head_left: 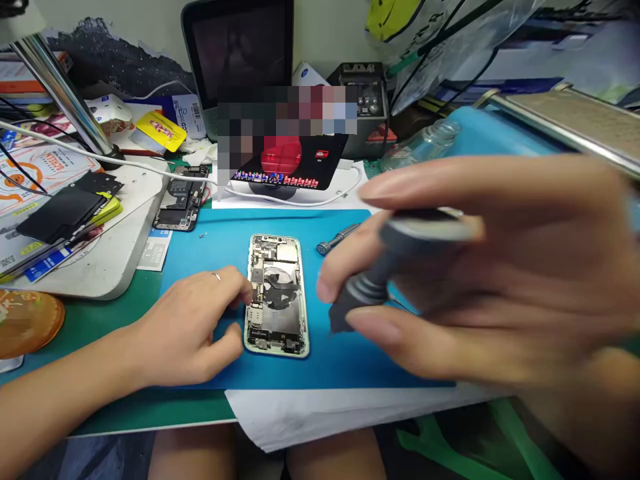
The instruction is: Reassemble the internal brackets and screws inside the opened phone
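Phone (289, 323) lies opened, left hand (185, 327) at its edge, grip unclear; right hand (520, 280) grasps a grey tool (369, 283).

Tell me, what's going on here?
A person's left hand is at the left edge of an opened phone, its inner parts exposed, on a blue mat. The right hand holds a grey screwdriver-like tool close to the camera, its tip off the phone. A second opened phone lies farther back on the left.
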`<state>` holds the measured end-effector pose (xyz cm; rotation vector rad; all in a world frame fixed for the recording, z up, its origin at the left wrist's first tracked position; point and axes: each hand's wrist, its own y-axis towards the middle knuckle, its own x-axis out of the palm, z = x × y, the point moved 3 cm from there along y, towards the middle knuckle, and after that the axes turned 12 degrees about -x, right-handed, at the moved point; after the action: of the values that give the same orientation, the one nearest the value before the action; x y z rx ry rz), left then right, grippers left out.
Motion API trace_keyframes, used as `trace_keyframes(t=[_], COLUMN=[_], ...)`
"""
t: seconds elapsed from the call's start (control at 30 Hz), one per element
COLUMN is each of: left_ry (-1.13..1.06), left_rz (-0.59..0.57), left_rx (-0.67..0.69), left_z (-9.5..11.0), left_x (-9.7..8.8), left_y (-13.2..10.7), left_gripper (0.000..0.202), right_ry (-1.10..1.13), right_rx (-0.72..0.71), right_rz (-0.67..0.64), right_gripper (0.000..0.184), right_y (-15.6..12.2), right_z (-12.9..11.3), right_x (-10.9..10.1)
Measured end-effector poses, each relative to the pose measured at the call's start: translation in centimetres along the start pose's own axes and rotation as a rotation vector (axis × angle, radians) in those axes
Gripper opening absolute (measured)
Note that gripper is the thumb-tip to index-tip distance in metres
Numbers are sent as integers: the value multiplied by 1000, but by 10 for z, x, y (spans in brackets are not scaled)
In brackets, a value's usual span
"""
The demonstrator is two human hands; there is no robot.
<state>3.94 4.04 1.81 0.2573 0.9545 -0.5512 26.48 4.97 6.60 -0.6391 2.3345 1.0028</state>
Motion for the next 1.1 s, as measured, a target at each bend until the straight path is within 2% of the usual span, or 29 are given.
trace_keyframes(t=[0.07, 0.13, 0.17, 0.33, 0.53, 0.67, 0.87, 1.1], left_ry=[-21, -26, -22, -8, -8, -8, -31, -8], left_rz=[5, -1, -4, -3, 0, 4, -16, 0], left_rx=[-3, 1, 5, 29, 60, 70, 68, 83], left_z=[-1, -1, -1, 3, 4, 3, 2, 3], left_x=[0, 1, 1, 1, 1, 1, 3, 3], left_y=[-1, -1, -1, -1, 0, 1, 1, -1], left_gripper=[16, 17, 17, 15, 15, 12, 11, 11], right_ry=[164, 294, 306, 138, 236, 248, 235, 214], right_rx=[-241, -239, -282, -353, -446, -439, -429, -413], right_rz=[266, 329, 359, 336, 212, 173, 140, 116], right_gripper=[55, 52, 51, 52, 61, 59, 53, 65], right_y=[5, 4, 2, -7, -8, -13, -15, -12], right_z=[-1, 8, 11, 15, 11, 12, 12, 13], right_x=[18, 33, 36, 31, 46, 55, 56, 55])
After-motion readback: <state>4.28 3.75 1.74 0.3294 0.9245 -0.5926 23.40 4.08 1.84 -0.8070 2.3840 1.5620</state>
